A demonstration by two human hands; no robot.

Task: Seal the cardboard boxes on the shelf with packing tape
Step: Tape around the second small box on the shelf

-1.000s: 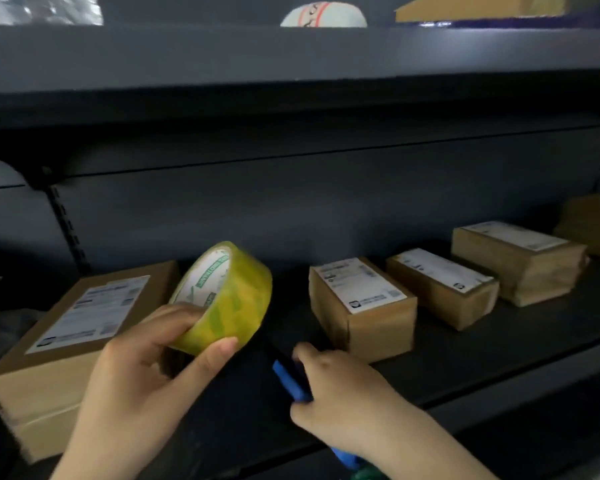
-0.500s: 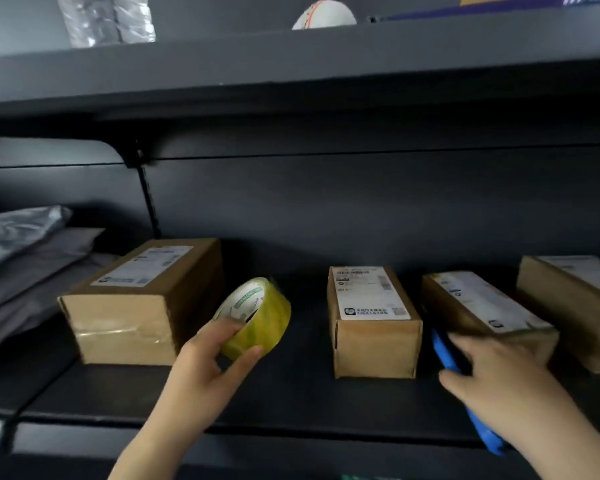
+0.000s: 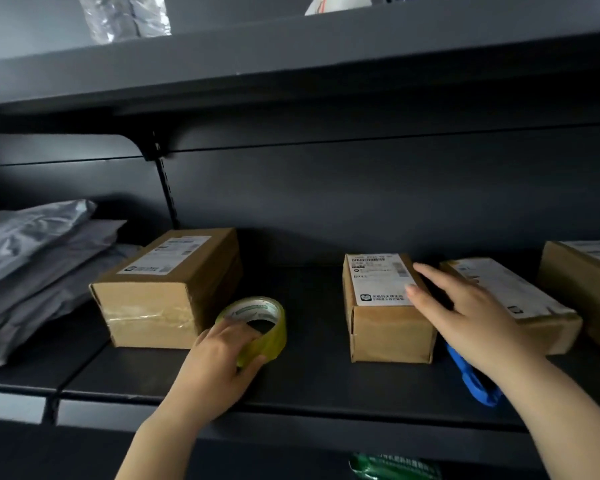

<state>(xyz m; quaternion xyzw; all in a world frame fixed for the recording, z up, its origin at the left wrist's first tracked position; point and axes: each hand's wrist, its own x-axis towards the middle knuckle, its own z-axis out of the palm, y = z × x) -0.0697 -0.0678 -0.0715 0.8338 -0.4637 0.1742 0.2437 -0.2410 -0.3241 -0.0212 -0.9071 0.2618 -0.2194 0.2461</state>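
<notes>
Tape roll [image 3: 257,323] now lowered onto shelf [image 3: 326,386], left hand [image 3: 219,358] gripping it; right hand [image 3: 465,320], fingers spread, newly reaching middle box [image 3: 385,306], taping next.

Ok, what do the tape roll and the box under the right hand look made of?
Tape roll: glossy, translucent yellowish plastic film on what looks like a printed card core. Box: matte brown corrugated cardboard, judging by its folded flap edges, with a white paper label on top. The left hand holds the roll; the right hand rests on the box.
</notes>
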